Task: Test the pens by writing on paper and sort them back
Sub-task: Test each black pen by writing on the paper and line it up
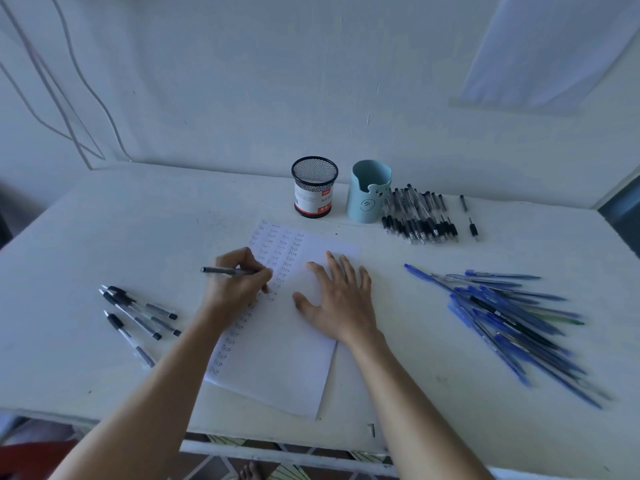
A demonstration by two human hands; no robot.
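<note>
While gripping a black pen (227,270) in the left hand (239,287), tip on the paper (284,368), and pinning it with the flat, spread right hand (339,299): mid-test. Looks roughly midway: several word columns written, blue pens (512,317) heaped on the surface (104,237), nothing visible in mesh cup (314,187) or blue cup (369,194).

Mesh pen cup (314,174): black wire mesh — paper label
Bear pen holder (369,192): matt pale-blue plastic
Paper sheet (287,348): matt white
Table (104,237): white — scuffed paint

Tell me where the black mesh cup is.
In the head view, the black mesh cup stands far back on the table, left of the blue bear cup, beyond the paper.
</note>
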